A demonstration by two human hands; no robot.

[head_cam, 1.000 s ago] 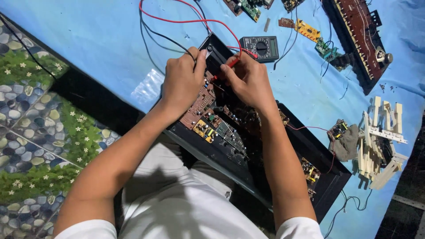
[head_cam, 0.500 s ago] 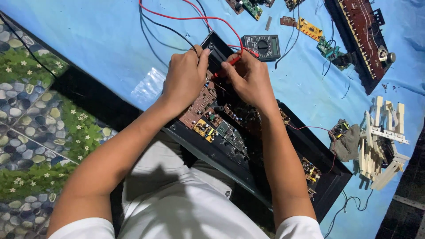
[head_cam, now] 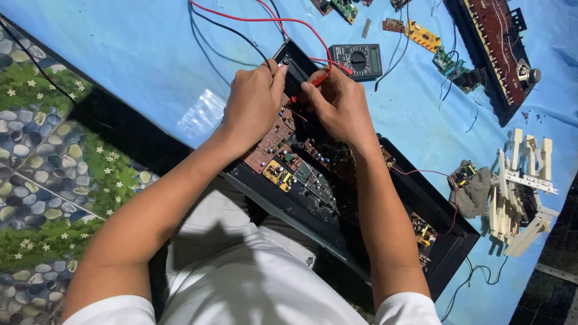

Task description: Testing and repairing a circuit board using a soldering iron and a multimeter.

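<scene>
A long black device case (head_cam: 421, 198) lies open across my lap, with brown and green circuit boards (head_cam: 283, 159) inside. My left hand (head_cam: 253, 105) rests over its far end, fingers curled, with a black lead (head_cam: 229, 30) running up from it; the probe itself is hidden. My right hand (head_cam: 340, 105) pinches a red test probe (head_cam: 310, 84) and points it at the board. Red and black leads run to a dark multimeter (head_cam: 359, 60) just beyond my hands.
A blue sheet (head_cam: 120, 54) covers the floor. Loose small circuit boards (head_cam: 421, 33) and a long dark board (head_cam: 494, 54) lie at the far right. Cream plastic key parts (head_cam: 518, 192) and a grey cloth (head_cam: 472, 192) sit on the right. A pebble-pattern mat (head_cam: 42, 180) lies left.
Both hands stay at the far end of the case; the right hand's fingers have shifted slightly along the red probe.
</scene>
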